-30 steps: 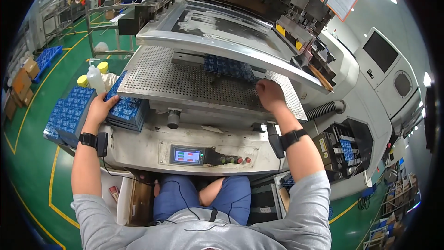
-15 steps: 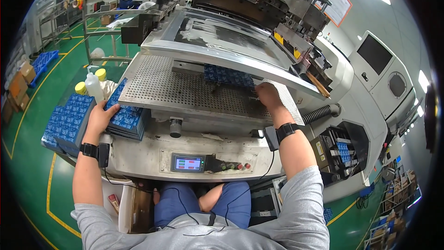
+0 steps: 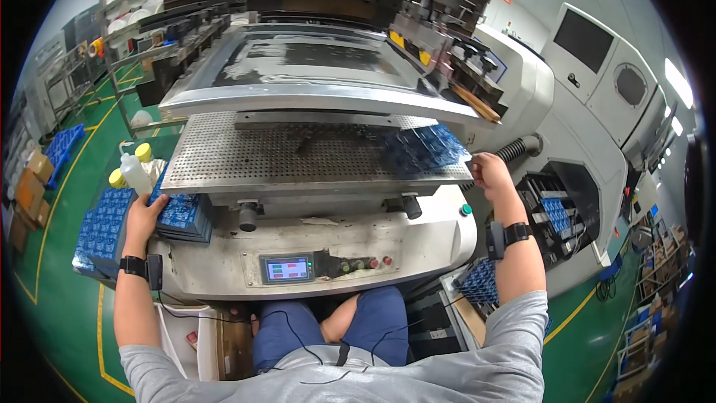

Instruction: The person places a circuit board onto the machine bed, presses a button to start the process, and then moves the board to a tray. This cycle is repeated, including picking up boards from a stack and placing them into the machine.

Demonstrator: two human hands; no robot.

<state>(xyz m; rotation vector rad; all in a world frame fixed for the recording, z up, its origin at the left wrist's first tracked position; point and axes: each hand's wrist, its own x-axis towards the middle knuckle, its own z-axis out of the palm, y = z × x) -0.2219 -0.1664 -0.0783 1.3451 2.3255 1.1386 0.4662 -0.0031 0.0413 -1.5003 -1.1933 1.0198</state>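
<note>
My right hand [image 3: 492, 173] pinches the right corner of a blue patterned circuit board panel [image 3: 426, 148], which is blurred by motion. That panel slants over the right end of the perforated metal platform [image 3: 246, 151], below the raised screen frame [image 3: 321, 97]. At the left, my left hand [image 3: 142, 216] grips the edge of a blue panel on top of a stack of like panels [image 3: 184, 218]. Its thumb lies over the top and the other fingers are partly hidden. Another stack of blue panels [image 3: 104, 224] stands just left of this hand.
A white squeeze bottle [image 3: 136, 175] and yellow-capped containers [image 3: 143, 152] stand behind the stacks. A small control screen [image 3: 287, 268] and buttons are on the machine's front. At the right are a ribbed hose [image 3: 520, 148], a rack [image 3: 556, 216] and blue panels on a low shelf [image 3: 477, 282].
My right hand has moved right and toward me, drawing the panel from under the screen frame to the platform's right end. My left hand stays at the stack. The view has shifted.
</note>
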